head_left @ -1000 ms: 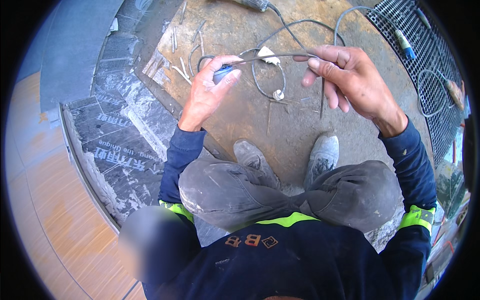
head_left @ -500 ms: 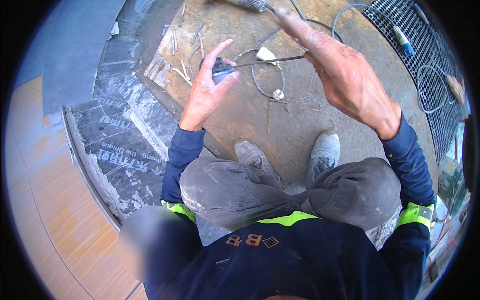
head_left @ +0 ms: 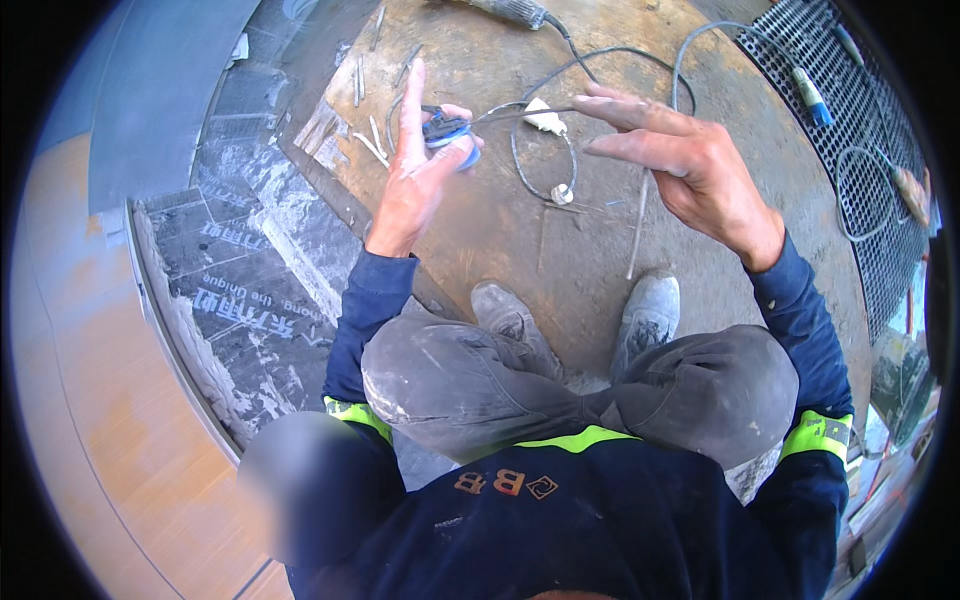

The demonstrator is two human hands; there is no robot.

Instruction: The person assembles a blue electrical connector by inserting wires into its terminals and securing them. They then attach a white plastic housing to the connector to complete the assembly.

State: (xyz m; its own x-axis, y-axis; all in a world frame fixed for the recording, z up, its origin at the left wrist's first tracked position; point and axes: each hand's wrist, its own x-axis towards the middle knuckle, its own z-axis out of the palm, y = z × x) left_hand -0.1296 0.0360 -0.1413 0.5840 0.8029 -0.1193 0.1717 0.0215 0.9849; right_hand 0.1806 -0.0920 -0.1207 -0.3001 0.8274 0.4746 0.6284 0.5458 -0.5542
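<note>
My left hand (head_left: 418, 175) grips a round blue and black object (head_left: 448, 136) between thumb and fingers, index finger stretched out; its exact kind I cannot make out. A thin dark cord (head_left: 530, 110) runs from this object to the fingertips of my right hand (head_left: 670, 160). The right fingers are long and partly spread, with the cord between them. Below the right palm a thin grey-brown length (head_left: 638, 225) hangs or lies toward my shoe; whether it belongs to the same cord is hidden. Both hands are above the brown board, in front of my knees.
A grey power tool (head_left: 510, 10) with a looping cable lies at the far edge. A white plug (head_left: 543, 115) sits on the brown board (head_left: 480, 220). Black perforated matting (head_left: 830, 110) bears a white and blue tube (head_left: 811, 98). Dark sheeting (head_left: 240, 270) and wood-look tiles (head_left: 90, 380) are at left.
My right hand has dropped nearer and turned, its fingers now pointing left. The left hand has tilted, showing more of the blue object. A thin length now shows below the right palm.
</note>
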